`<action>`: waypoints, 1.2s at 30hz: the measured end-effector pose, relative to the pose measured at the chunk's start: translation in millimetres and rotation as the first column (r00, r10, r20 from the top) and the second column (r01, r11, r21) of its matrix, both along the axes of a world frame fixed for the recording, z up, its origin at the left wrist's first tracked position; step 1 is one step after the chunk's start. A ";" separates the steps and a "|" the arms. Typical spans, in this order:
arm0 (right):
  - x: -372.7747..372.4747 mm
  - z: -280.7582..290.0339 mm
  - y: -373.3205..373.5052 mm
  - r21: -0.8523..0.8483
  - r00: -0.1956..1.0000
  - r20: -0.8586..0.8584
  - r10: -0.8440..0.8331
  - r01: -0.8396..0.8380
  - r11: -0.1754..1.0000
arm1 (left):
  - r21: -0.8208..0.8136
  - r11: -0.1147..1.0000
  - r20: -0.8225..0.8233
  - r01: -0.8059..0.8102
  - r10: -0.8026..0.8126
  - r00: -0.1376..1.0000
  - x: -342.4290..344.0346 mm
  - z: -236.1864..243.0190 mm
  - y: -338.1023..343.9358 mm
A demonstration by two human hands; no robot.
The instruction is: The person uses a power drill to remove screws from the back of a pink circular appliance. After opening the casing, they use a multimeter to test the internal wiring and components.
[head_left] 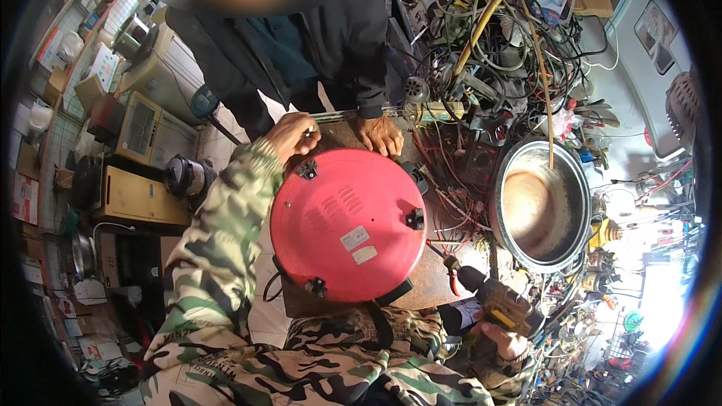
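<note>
A round red appliance base (331,233) lies bottom up on a brown worktable (432,282). It shows black feet, vent slots and two pale labels. My left hand (292,137) is at its far left rim, fingers curled in a pinch; what they hold is too small to make out. Low on the right, my right hand (502,340) grips a cordless drill (508,307), partly hidden by its body. The drill's long bit points up and left to the right side of the base. Beside the bit lies a red-handled tool (453,283).
Across the table stands another person in dark clothes, one hand (380,135) on the tabletop near the base. A round metal pot (534,203) sits to the right. Tangled cables (496,37) and parts crowd the bench behind it. Shelves and appliances (150,131) line the left.
</note>
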State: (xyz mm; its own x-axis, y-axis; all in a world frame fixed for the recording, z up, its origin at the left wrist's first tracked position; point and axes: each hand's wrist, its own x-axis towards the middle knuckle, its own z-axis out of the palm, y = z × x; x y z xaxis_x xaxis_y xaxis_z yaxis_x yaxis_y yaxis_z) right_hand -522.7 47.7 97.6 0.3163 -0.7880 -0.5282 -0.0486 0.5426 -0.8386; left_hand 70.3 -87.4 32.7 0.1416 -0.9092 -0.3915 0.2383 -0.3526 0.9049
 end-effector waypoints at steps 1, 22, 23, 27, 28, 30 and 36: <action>-11.3 -17.7 10.1 -0.009 0.998 0.017 -0.066 0.066 0.998 | 0.117 0.993 0.019 0.015 -0.017 1.000 9.2 -20.4 -25.6; -23.8 -65.4 53.6 0.082 0.885 -0.239 -0.399 0.428 0.900 | 0.062 0.631 0.749 0.773 -0.542 0.381 48.4 -289.3 -140.1; -24.1 -54.5 52.7 0.089 0.890 -0.251 -0.381 0.413 0.906 | 0.050 0.634 0.729 0.772 -0.551 0.405 53.4 -284.9 -137.2; -48.7 -37.4 71.5 -0.048 0.817 -0.349 -0.458 0.473 0.880 | 0.047 0.636 0.616 0.771 -0.626 0.479 81.2 -275.5 -128.3; -55.8 -32.0 71.3 -0.077 0.809 -0.372 -0.454 0.461 0.884 | 0.259 0.596 0.568 0.760 -0.730 0.379 89.3 -267.8 -125.4; -64.7 -32.8 71.1 -0.229 0.730 -0.324 -0.602 0.557 0.799 | 0.246 0.599 0.605 0.762 -0.710 0.362 75.0 -250.7 -121.3; -128.8 -65.2 51.5 -0.518 0.308 -0.747 -0.589 0.284 0.807 | 0.151 0.752 0.674 0.642 -0.553 0.489 97.8 -227.9 -106.1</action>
State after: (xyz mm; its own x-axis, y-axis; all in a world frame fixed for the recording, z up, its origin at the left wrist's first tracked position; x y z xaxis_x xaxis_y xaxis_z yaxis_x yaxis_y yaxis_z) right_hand -651.5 99.3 32.4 -0.6060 -0.7940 -0.0480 -0.6219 0.5105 -0.5939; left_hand 168.1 -193.5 -195.2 -0.2829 -0.9024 -0.3249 -0.6442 -0.0722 0.7615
